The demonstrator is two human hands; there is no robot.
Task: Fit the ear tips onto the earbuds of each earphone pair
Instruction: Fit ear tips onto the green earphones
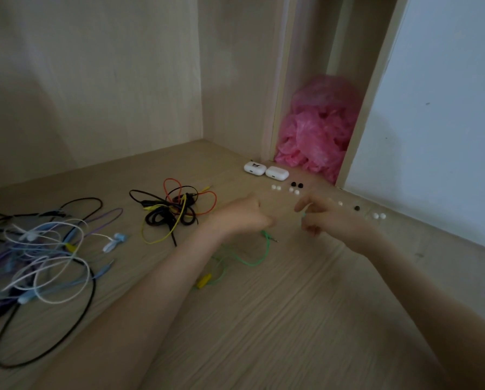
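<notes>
The thin green earphone (256, 261) loops on the wood-grain surface (292, 319) beneath both hands. The right hand (331, 220) pinches its end. The left hand (244, 218) is curled, its hold too blurred to tell. Small round ear tips (294, 190) lie just beyond the fingers, 2 smooth white cases (277, 173) farther, and tangled cables (173, 211) left of the grip.

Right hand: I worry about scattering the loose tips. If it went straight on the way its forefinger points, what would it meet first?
Probably the white ear tips just beyond the forefinger of the right hand, then the black ear tips. Depth is unclear; it might pass above them.
</notes>
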